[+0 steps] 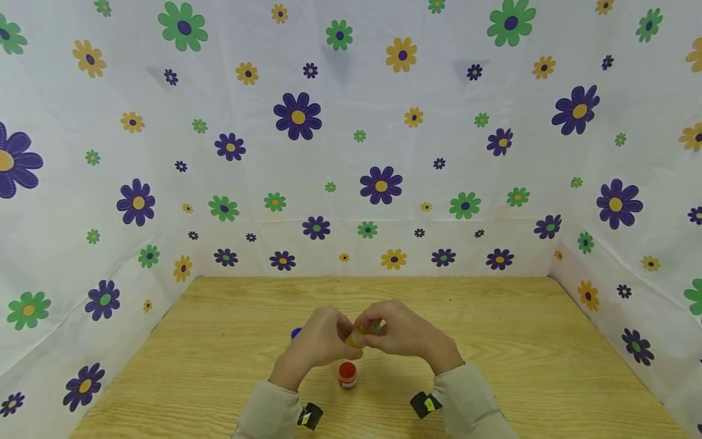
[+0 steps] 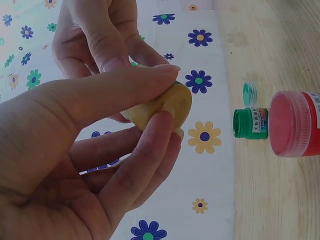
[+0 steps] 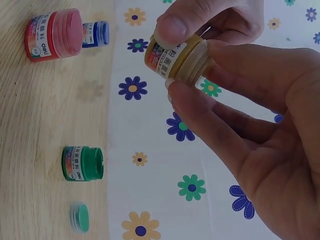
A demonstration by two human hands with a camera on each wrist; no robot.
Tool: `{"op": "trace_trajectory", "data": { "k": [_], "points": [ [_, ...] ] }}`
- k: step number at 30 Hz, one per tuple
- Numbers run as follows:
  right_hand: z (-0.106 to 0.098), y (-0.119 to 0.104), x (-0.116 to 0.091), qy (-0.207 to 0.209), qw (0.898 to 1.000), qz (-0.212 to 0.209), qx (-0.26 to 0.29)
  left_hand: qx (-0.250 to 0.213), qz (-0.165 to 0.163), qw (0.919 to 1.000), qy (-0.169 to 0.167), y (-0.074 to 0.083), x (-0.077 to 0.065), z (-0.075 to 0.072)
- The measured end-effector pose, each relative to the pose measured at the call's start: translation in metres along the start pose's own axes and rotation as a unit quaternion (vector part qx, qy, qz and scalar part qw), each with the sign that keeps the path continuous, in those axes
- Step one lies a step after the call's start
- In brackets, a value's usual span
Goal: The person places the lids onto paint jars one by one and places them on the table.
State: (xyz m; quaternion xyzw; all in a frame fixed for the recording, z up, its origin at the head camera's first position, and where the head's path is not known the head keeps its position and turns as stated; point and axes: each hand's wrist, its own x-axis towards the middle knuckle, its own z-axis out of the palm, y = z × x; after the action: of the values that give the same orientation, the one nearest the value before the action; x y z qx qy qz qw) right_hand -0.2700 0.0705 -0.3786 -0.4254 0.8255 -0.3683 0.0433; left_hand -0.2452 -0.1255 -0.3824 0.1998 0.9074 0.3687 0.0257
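Note:
A small yellow paint jar (image 3: 167, 59) with a printed label is held up above the table between both hands. My left hand (image 1: 320, 338) grips the jar's body, thumb on one side and fingertips on the other. From the other end my right hand (image 1: 403, 329) pinches the ribbed, see-through lid (image 3: 194, 64), which sits on the jar. The jar is tilted over on its side in the right wrist view. In the head view the fingers cover most of it.
A red paint jar (image 1: 348, 374) with its lid on stands on the wooden table (image 1: 493, 384), nearest me. A blue jar (image 3: 95, 34) is behind the left hand. Farther off, a green jar (image 3: 82, 163) stands uncovered beside a green lid (image 3: 80, 217). Flowered cloth (image 1: 351, 152) encloses the table.

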Motion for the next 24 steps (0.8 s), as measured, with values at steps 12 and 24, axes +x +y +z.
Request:
{"op": "trace_trajectory", "data": {
  "k": [12, 24],
  "points": [
    [-0.001, -0.002, 0.000, 0.008, 0.999, 0.003, -0.039, 0.003, -0.011, 0.9998, 0.015, 0.004, 0.000, 0.003],
    [-0.003, -0.004, 0.000, 0.008, 0.999, 0.006, -0.031, 0.020, -0.030, 0.9987, 0.035, 0.014, -0.002, 0.005]
  ]
}}
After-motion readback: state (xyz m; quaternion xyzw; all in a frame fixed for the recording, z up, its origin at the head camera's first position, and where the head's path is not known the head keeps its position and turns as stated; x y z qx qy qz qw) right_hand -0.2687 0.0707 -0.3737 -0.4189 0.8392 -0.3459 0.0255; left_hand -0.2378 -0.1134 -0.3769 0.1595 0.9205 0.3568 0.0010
